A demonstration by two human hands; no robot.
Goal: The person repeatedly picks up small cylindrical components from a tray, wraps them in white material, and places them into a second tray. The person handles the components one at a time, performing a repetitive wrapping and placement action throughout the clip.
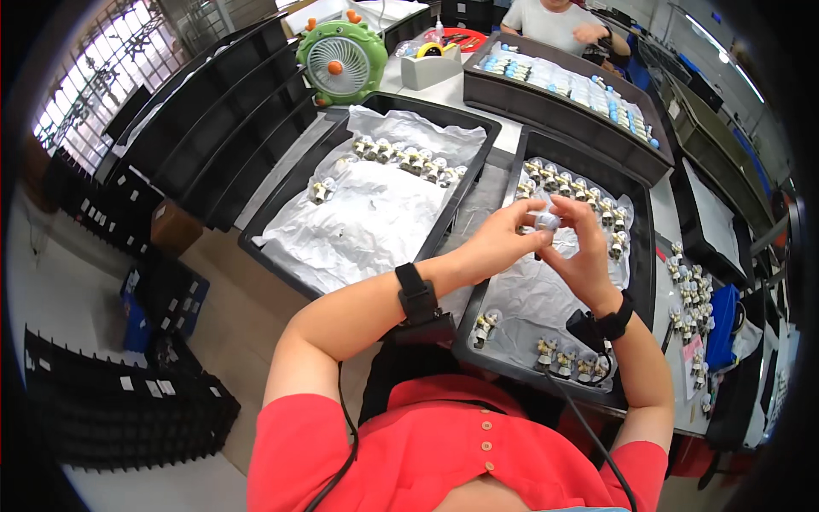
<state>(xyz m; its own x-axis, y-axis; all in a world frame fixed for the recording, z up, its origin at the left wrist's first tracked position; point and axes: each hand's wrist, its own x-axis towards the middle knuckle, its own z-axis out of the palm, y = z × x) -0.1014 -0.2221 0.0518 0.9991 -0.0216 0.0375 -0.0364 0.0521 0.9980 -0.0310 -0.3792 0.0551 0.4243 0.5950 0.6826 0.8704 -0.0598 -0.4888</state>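
My left hand and my right hand meet above the right-hand black tray. Between their closed fingertips is a small figurine with a pale grey, rounded top; the fingers hide much of it. Beneath the hands, white paper lines the tray. Small white, yellow and dark figurines stand in rows along its far and right sides, and several more sit at its near edge. One figurine is by itself near the left corner.
Left of me, another paper-lined tray holds a row of figurines. Behind stand a green fan, a tape dispenser and a brown crate of blue-and-white pieces. More figurines lie at right. A person is across the table.
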